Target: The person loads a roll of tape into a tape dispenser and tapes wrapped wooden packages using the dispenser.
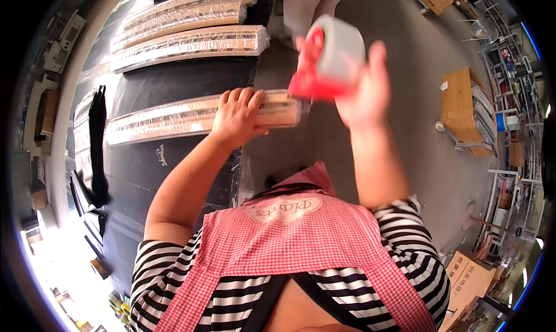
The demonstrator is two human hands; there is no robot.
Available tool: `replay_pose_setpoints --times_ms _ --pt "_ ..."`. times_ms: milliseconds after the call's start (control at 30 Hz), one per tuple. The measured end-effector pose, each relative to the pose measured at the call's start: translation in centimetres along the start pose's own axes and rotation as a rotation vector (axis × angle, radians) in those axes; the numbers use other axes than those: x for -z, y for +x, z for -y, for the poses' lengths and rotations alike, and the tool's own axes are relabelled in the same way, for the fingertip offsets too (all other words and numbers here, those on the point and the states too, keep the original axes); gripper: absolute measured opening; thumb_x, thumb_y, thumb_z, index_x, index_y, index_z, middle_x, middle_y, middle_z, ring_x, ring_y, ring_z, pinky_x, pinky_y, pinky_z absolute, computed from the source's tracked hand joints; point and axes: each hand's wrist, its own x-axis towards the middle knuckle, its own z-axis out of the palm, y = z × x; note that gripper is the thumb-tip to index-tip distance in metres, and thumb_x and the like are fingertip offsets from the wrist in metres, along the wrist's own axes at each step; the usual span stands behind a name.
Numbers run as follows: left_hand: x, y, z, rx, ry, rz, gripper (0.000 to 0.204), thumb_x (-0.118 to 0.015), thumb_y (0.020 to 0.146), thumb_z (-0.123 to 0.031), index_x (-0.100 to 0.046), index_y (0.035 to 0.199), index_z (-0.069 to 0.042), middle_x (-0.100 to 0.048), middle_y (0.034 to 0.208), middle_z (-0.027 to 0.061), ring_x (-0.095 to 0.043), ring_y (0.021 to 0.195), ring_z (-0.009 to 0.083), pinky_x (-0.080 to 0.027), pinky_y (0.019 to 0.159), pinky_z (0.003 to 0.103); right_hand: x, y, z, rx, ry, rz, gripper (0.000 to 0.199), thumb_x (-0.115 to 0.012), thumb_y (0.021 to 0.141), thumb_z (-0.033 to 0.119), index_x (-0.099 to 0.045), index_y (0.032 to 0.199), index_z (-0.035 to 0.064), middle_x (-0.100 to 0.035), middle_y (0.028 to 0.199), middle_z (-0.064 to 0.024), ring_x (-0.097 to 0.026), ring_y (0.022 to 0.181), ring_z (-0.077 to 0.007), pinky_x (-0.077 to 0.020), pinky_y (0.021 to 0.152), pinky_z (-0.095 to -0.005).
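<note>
A long, narrow bundle (168, 120) of brown strips with dark bands, wrapped in clear film, lies across the black table, its right end jutting past the edge. My left hand (236, 116) grips it near that end, fingers over the top and thumb along the near side. In my right hand (368, 97) is a red tape dispenser (324, 86) with a wide roll of clear tape, smeared by motion. The dispenser's lower front sits right at the bundle's end; whether it touches, I cannot tell. My right thumb points up beside the roll.
Several similar wrapped bundles (191, 45) lie at the table's far side. Black strips (95, 152) rest on the table's (174, 175) left. Another person's legs (304, 8) stand beyond the table corner. A carton on a cart (463, 112) and shelving line the right.
</note>
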Motion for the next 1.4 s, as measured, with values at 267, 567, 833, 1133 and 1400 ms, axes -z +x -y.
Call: replay_pose_setpoints --times_ms 267,567,833,1133,1400 --pt "-2.0 -2.4 -1.2 0.083 -0.043 -0.107 0.087 -0.087 0.053 -0.031 -0.049 0.130 -0.013 -0.052 0.129 0.0066 -0.048 0.121 0.0303 -0.034 0.104 0.048 15.3 -2.1 -19.6 -0.755 -0.082 -0.374 0.089 -0.021 0.084 0.082 -0.054 0.123 0.0086 -0.064 0.111 -0.0159 -0.065 0.097 -0.0282 -0.0524 0.086 -0.0427" --pt "0.7 0.3 0.3 0.068 -0.087 0.065 0.079 -0.085 0.058 -0.037 -0.050 0.126 -0.014 -0.054 0.119 0.0075 -0.050 0.116 0.0291 -0.037 0.100 0.044 2.4 -9.9 -2.7 -0.196 -0.171 0.285 0.096 -0.066 0.076 0.070 -0.040 0.132 -0.0045 -0.063 0.110 -0.0154 -0.062 0.102 -0.0217 -0.0493 0.090 -0.0367" --pt "-1.9 -2.7 -1.9 0.072 -0.037 -0.133 0.085 -0.085 0.055 -0.031 -0.048 0.129 -0.016 -0.050 0.129 0.0069 -0.045 0.124 0.0289 -0.033 0.105 0.048 4.7 5.9 -3.8 0.124 -0.404 0.158 0.069 -0.046 0.093 0.061 -0.053 0.118 -0.0024 -0.067 0.099 -0.0144 -0.066 0.089 -0.0219 -0.0520 0.081 -0.0353" --pt "-2.6 -3.3 -2.7 0.070 0.012 -0.197 0.083 -0.083 0.057 -0.030 -0.048 0.131 -0.016 -0.048 0.133 0.0093 -0.045 0.124 0.0299 -0.032 0.103 0.049 12.6 3.8 -12.4 0.045 -0.462 -0.016 0.042 -0.064 0.091 0.027 -0.051 0.117 -0.0024 -0.064 0.095 -0.0133 -0.067 0.084 -0.0211 -0.0545 0.075 -0.0331" --pt "-2.0 5.7 -11.6 -0.162 0.526 0.229 0.090 -0.076 0.068 -0.052 -0.045 0.142 -0.011 -0.042 0.145 0.0129 -0.036 0.135 0.0353 -0.023 0.111 0.053 18.4 -2.7 -10.8 0.003 -0.398 -0.545 0.039 -0.056 0.096 0.035 -0.052 0.110 -0.0011 -0.068 0.091 -0.0147 -0.067 0.079 -0.0202 -0.0535 0.073 -0.0326"
